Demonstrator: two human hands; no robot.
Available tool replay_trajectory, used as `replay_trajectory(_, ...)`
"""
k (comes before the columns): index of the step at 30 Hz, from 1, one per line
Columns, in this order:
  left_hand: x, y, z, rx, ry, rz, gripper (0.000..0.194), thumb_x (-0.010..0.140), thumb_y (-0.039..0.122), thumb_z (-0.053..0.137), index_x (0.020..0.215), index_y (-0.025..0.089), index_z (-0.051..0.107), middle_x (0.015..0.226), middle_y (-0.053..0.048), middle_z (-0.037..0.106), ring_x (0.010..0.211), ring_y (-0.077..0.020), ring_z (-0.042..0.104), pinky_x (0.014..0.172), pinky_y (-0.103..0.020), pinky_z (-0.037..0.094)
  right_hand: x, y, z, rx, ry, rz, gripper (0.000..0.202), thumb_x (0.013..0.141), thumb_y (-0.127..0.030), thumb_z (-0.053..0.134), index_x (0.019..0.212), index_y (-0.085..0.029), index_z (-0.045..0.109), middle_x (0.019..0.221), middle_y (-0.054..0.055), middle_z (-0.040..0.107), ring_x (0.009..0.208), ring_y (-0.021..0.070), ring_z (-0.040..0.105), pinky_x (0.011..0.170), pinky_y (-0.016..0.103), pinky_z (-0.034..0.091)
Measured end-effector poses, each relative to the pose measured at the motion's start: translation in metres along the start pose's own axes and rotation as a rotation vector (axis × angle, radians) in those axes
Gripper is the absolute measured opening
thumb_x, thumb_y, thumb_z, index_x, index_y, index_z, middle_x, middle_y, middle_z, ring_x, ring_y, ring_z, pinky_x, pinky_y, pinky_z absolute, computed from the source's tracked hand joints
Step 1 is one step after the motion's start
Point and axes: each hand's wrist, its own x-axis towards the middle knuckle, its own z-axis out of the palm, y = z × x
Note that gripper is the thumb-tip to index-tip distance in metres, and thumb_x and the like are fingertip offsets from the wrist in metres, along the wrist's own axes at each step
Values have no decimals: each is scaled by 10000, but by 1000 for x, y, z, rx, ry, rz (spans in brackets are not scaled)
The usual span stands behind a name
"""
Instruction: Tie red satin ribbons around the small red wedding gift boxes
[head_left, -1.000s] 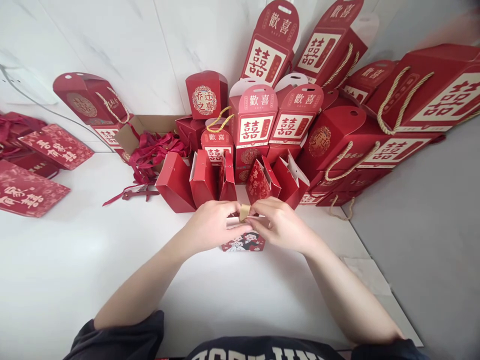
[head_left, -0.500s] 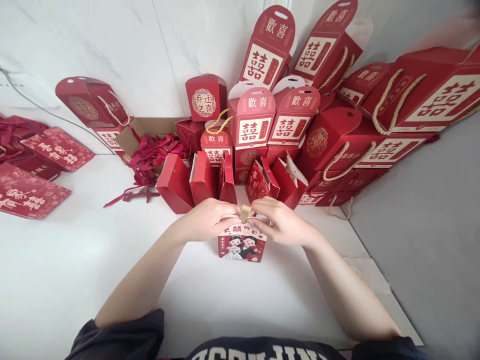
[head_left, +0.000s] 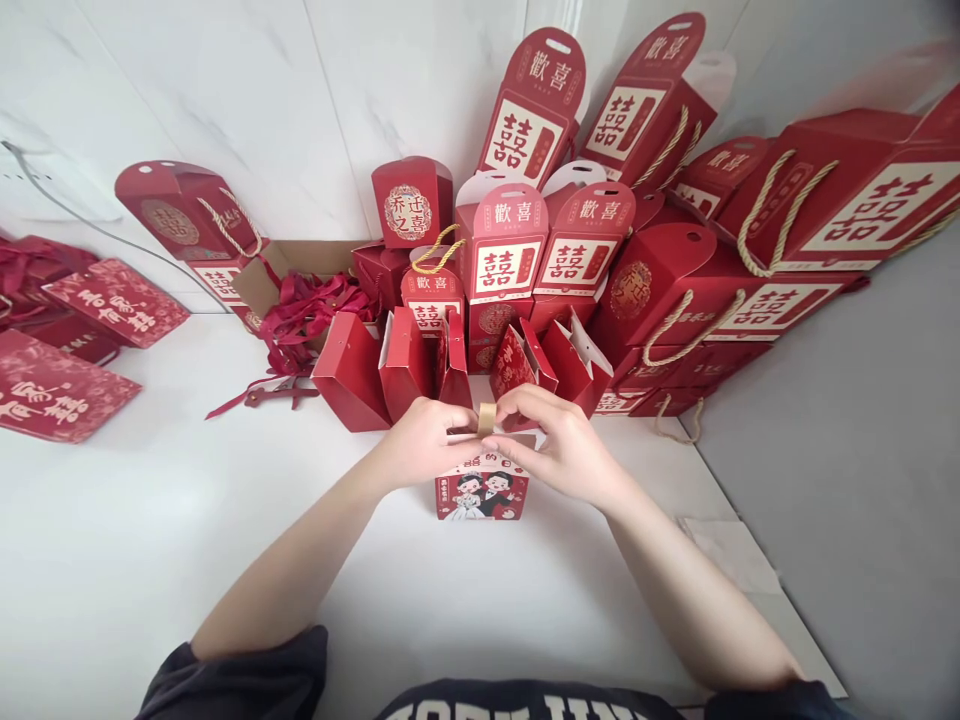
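Observation:
A small red and white gift box [head_left: 481, 493] with a cartoon bride and groom on its front stands on the table before me. A gold ribbon loop [head_left: 487, 418] rises from its top. From the left, my left hand [head_left: 429, 437] is closed at the box's top edge, its fingertips pinching the ribbon's base. My right hand [head_left: 556, 443] curls in from the right, thumb and forefinger at the ribbon's right side with a gap showing between them. Both hands partly hide the top of the box, and the thumb tips nearly meet below the loop.
Behind my hands stand several open red bags [head_left: 407, 365]. Red boxes with rope handles [head_left: 679, 290] are stacked at the right. A carton [head_left: 262, 285] of dark red ribbons [head_left: 315, 310] sits back left. Flat red bags [head_left: 60, 390] lie far left.
My right hand's fingers have loosened and spread a little at the ribbon, with the forefinger lifted. The gold loop stands more upright. My left hand and the box have hardly moved.

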Motion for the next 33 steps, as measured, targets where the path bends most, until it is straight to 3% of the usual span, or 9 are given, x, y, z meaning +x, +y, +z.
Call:
replay_trajectory(6,3,0,4,68,77,-2,258,789,320,619,698,92,700,578,12,546,601,-105,502,494,-162,332,-2,1,8,-8,40,46,123,926,-276,574,831,-199,559,782,22,600,682,137,541,580,233,428)
replay_trajectory(11,6,-4,1,15,41,0,373,781,391,652,560,94,611,506,36,431,530,-69,409,463,-174,273,-1,7,11,31,87,132,164,892,-324,623,811,-199,555,780,14,638,688,139,581,631,248,462)
replay_trajectory(13,4,-4,-3,-15,-21,-1,325,792,391,651,640,104,659,561,30,519,568,-85,479,503,-175,336,0,9,9,92,73,171,159,890,-329,628,834,-201,552,799,9,650,705,137,598,664,255,471)
replay_trajectory(17,-4,1,-13,-82,-89,-5,253,787,348,665,948,161,722,877,-15,719,826,-175,649,725,-226,485,1,7,-2,204,-18,220,123,917,-315,586,965,-209,546,902,19,668,812,145,628,699,252,473)
replay_trajectory(20,-10,6,-15,-34,-54,-24,231,811,324,620,930,152,717,848,-34,725,827,-197,662,690,-235,485,0,4,-8,117,-148,184,165,877,-331,644,946,-205,562,913,16,656,812,148,609,708,257,459)
replay_trajectory(24,-12,6,-10,119,-15,4,209,850,296,547,795,154,690,667,4,646,624,-123,564,533,-200,372,-1,5,-5,-27,-221,128,95,884,-259,615,861,-199,545,842,6,605,753,144,554,664,251,417)
replay_trajectory(29,-9,5,-15,267,-104,150,221,846,250,538,680,145,638,594,15,567,541,-90,453,520,-215,306,-1,5,-2,-81,-308,24,83,919,-161,518,845,-194,501,797,-1,528,687,129,481,631,242,378)
replay_trajectory(33,-13,8,-26,261,-211,119,242,879,283,496,782,163,682,648,4,622,548,-101,487,519,-220,304,0,-1,-7,-98,-344,17,97,924,-136,506,849,-193,527,807,2,558,704,132,505,653,244,395)
